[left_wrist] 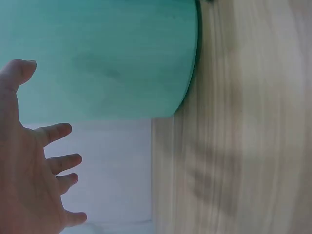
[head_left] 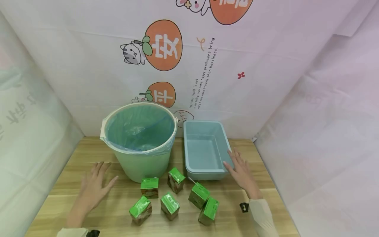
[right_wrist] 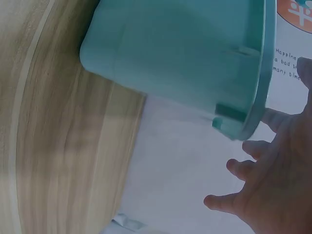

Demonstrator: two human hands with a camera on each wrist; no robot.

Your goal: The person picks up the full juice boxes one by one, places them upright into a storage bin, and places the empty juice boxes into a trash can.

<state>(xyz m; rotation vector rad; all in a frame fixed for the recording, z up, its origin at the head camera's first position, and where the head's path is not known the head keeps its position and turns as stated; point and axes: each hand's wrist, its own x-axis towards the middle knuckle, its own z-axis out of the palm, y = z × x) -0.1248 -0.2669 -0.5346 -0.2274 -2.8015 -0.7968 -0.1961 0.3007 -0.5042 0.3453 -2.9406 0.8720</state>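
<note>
Left of a pale green bucket (head_left: 142, 168), my left hand (head_left: 93, 187) hovers with fingers spread, holding nothing. The left wrist view has that hand's palm facing the bucket wall (left_wrist: 122, 58), apart from it. My right hand (head_left: 243, 172) is at the right rim of a light blue plastic basin (head_left: 204, 176), fingers extended. Whether a fingertip touches the rim, I cannot tell. Several small box cartons with green tops stand in front: one carton (head_left: 149, 188) by the bucket, another (head_left: 176, 180) between the containers, and a carton (head_left: 199, 195) with a thin white straw-like piece at its corner.
A thin clear bag (head_left: 139, 126) lines the bucket. Everything stands on a wood-grain table (head_left: 112, 219). White printed cloth (head_left: 251, 105) walls off the back and both sides. Nearer me are more cartons, including a tilted-looking carton (head_left: 140, 210) and a carton (head_left: 209, 211) at the right.
</note>
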